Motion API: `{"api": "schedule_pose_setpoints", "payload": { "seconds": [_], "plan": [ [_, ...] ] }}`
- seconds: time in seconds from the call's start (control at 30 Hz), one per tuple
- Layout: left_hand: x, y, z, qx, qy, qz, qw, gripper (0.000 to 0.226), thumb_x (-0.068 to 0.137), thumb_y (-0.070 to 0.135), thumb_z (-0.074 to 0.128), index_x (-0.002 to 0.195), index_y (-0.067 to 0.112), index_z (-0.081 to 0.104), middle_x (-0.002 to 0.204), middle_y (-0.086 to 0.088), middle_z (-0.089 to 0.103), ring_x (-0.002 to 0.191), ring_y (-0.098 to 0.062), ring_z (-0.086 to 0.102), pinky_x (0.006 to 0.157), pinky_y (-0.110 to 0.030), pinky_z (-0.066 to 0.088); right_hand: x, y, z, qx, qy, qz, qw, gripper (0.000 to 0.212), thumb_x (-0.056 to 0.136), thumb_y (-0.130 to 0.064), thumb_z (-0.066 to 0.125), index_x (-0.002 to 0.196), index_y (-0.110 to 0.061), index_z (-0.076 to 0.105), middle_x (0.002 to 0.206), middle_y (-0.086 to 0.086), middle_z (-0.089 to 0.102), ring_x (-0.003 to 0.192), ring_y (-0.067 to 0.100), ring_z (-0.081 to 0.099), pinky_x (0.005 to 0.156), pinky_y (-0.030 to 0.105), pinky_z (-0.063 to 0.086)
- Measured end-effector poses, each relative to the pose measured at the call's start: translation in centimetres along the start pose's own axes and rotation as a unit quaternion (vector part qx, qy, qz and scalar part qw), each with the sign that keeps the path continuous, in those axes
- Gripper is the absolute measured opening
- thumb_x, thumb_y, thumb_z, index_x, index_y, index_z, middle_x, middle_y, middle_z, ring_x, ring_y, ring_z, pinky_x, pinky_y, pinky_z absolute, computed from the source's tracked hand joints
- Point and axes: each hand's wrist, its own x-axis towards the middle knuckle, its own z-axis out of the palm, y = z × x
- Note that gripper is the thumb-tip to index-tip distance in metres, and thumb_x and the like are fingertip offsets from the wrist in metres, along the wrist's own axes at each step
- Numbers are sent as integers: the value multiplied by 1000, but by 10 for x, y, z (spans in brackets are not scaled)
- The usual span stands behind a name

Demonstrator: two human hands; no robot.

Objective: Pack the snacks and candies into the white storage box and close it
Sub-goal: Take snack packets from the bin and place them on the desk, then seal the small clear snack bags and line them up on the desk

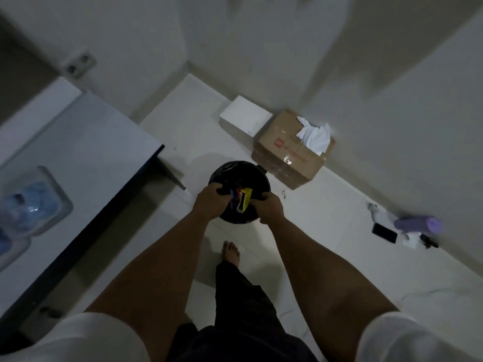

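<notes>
A round black bin [235, 169] lined with a black bag stands on the floor below me. A yellow snack wrapper [246, 202] and some darker packets lie inside it, between my hands. My left hand [211, 203] grips the bag's edge on the left side. My right hand [269, 208] grips the bag's edge at the right rim. A closed white box [245, 118] sits on the floor by the far wall, apart from both hands.
A cardboard box [287, 155] with white paper on top stands just behind the bin. A table [78, 142] on the left carries a clear container [34, 202] of blue items. A purple bottle [418, 224] and a phone [384, 232] lie at right. My bare foot [231, 250] is near the bin.
</notes>
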Motion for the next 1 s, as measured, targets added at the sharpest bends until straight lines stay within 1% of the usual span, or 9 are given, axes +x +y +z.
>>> {"api": "schedule_pose_setpoints", "payload": {
  "seconds": [0.17,0.27,0.33,0.43,0.5,0.57,0.77,0.87,1.0],
  "plan": [
    [-53,-54,-39,-17,43,-9,999,50,92,33,67,138,16,56,140,-9,58,125,-27,56,106,-38,47,-39,-18,35,-52,-26,-46,997,40,93,-19,67,129,-3,61,124,14,65,118,33,61,89,28,46],
    [-97,-113,-71,-37,86,-28,995,45,93,33,67,133,15,59,140,-7,56,125,-26,57,107,-35,45,-73,-18,83,-115,-55,-90,988,17,93,-16,67,86,0,69,90,24,67,87,39,63,81,45,52],
    [-129,-159,-95,-54,117,-49,990,45,92,36,67,132,17,60,139,-7,58,124,-25,58,106,-34,46,-98,-15,122,-157,-75,-121,977,33,92,-16,66,63,-19,52,66,9,54,68,28,50,73,42,48],
    [-174,-238,-129,-87,154,-75,981,47,88,41,67,129,19,62,135,-7,61,119,-24,62,103,-33,48,-147,-11,178,-197,-106,-185,957,12,90,-29,70,90,-19,62,85,6,60,85,22,52,81,32,46],
    [-209,-285,-150,-103,177,-87,975,43,87,40,67,122,14,67,129,-8,66,116,-25,64,100,-32,50,-174,-6,213,-222,-139,-196,945,28,91,-28,72,113,-18,60,97,6,60,92,23,59,78,28,45],
    [-250,-327,-170,-125,211,-88,965,33,88,30,66,110,6,72,117,-10,72,111,-27,67,91,-30,50,-198,1,247,-245,-162,-212,932,36,89,-27,75,119,-11,62,90,6,60,79,21,59,64,25,45],
    [-360,-440,-206,-210,328,-139,910,36,92,30,68,123,11,66,129,-9,65,117,-24,61,99,-30,48,-271,-12,337,-320,-191,-295,880,30,87,-29,76,113,-15,66,92,7,63,65,14,53,53,22,41],
    [-398,-482,-220,-230,374,-149,886,35,95,27,65,124,8,65,129,-11,64,119,-26,59,101,-33,48,-307,-32,378,-316,-222,-339,858,23,86,-23,77,105,-16,65,104,10,67,83,21,61,75,29,51],
    [-418,-513,-233,-261,410,-148,862,33,94,26,66,122,8,65,128,-13,64,116,-26,59,95,-30,47,-345,-56,415,-342,-243,-396,817,16,86,-25,74,99,-20,66,97,6,68,88,21,66,80,33,55]
  ]
}}
